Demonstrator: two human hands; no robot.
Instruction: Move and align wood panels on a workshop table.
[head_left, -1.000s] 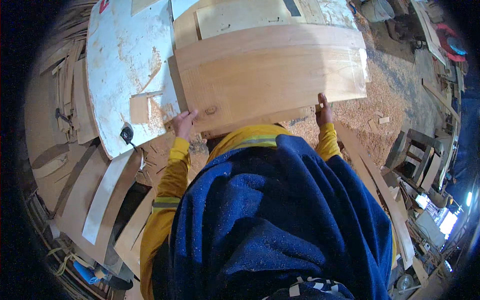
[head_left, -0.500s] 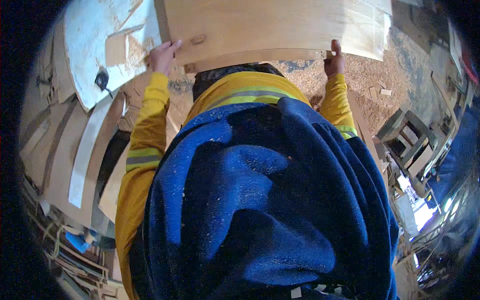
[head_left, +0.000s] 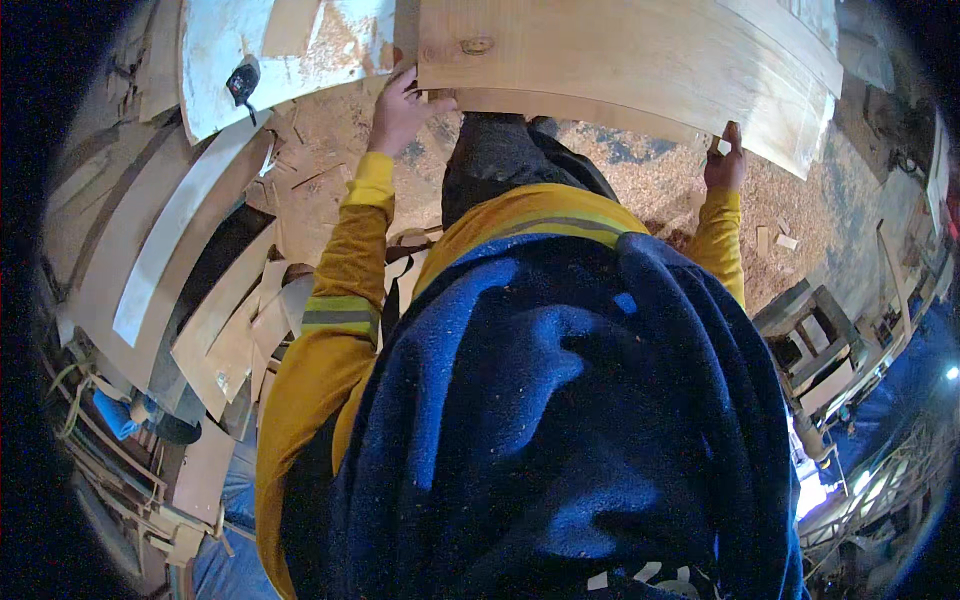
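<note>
A wide pale wooden board with a knot near its left end lies across the top of the view. My left hand grips its near left edge, fingers curled under it. My right hand holds the near edge further right, close to the board's right corner. Both arms wear yellow sleeves with a reflective band. A thick blue cloth hangs over my chest and fills the lower middle of the view.
A white worktable dusted with sawdust stands at the upper left, a small black tool on it. Curved plywood strips pile up on the left. Sawdust covers the floor. Machinery stands at the right.
The board has moved up and away from my body with both hands on it. My arms have stretched out further, and more of the sawdust floor shows beneath.
</note>
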